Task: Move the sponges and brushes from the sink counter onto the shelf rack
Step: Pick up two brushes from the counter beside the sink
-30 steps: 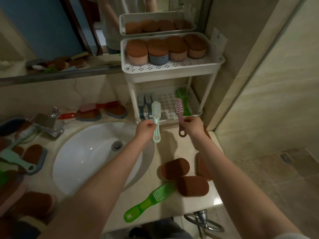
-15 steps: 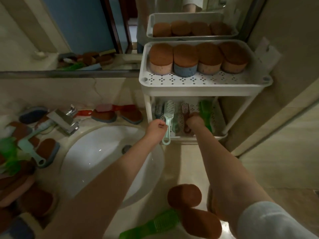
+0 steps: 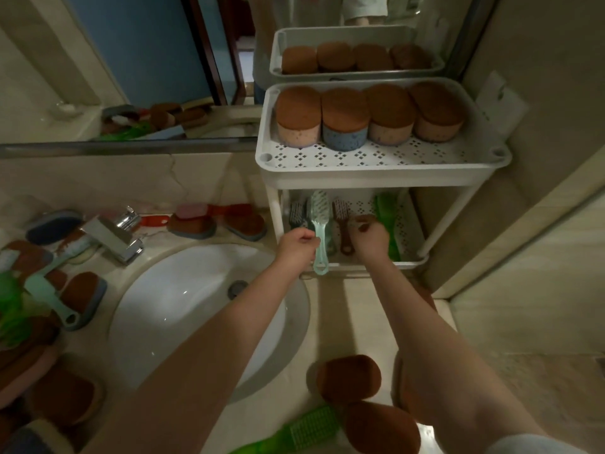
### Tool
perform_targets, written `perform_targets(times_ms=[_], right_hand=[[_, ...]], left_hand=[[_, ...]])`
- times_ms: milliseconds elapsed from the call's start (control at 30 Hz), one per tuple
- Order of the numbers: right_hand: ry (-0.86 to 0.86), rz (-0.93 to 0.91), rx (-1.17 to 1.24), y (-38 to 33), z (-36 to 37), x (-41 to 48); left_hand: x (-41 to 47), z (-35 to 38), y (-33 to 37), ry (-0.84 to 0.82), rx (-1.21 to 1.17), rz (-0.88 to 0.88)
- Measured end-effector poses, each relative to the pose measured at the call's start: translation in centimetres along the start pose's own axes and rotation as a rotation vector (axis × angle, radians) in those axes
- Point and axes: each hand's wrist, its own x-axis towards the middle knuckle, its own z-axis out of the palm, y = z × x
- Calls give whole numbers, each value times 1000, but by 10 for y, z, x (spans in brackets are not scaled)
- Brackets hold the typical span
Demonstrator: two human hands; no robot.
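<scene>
My left hand (image 3: 299,245) grips the handle of a mint-green brush (image 3: 319,221) and holds it over the front of the white rack's lower shelf (image 3: 409,262). My right hand (image 3: 371,239) hovers over that shelf with fingers loosely curled, just right of a brown-handled pink brush (image 3: 342,224) that lies on the shelf. A grey brush (image 3: 296,214) and a green brush (image 3: 386,221) lie there too. Several brown-topped sponges (image 3: 343,119) stand on the top tier (image 3: 376,172). On the counter near me are two brown sponges (image 3: 348,378) and a green brush (image 3: 301,430).
The sink basin (image 3: 196,306) and chrome faucet (image 3: 114,234) lie left of the rack. More sponges (image 3: 244,222) sit behind the basin, and a pile of sponges and brushes (image 3: 49,290) crowds the left counter. A wall stands close on the right; a mirror is behind.
Both hands carried their brushes forward from above the counter to the lower shelf. The pink brush now lies on the shelf beside my right hand; the mint brush stays in my left.
</scene>
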Motion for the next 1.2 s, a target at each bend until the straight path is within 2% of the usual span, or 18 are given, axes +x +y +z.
perform_targets(times_ms=[100, 267, 400, 567, 667, 800, 900, 1200], right_hand=[[-107, 42, 288, 5, -13, -22], [-292, -60, 341, 3, -27, -48], [-286, -88, 236, 3, -25, -51], [-220, 5, 69, 1, -17, -33], [-273, 68, -68, -9, 3, -22], [-330, 96, -131, -22, 42, -17], [-331, 100, -195, -30, 57, -19], [-363, -41, -453, -34, 70, -24]], left_hand=[[0, 2, 8, 45, -53, 12], [-3, 12, 25, 83, -104, 51], [-9, 17, 26, 80, -41, 87], [-24, -6, 18, 57, 246, 321], [-26, -29, 9, 38, 274, 329], [-24, -62, -3, 160, 293, 317], [-25, -75, -4, 165, 249, 277], [-22, -72, -2, 121, 204, 260]])
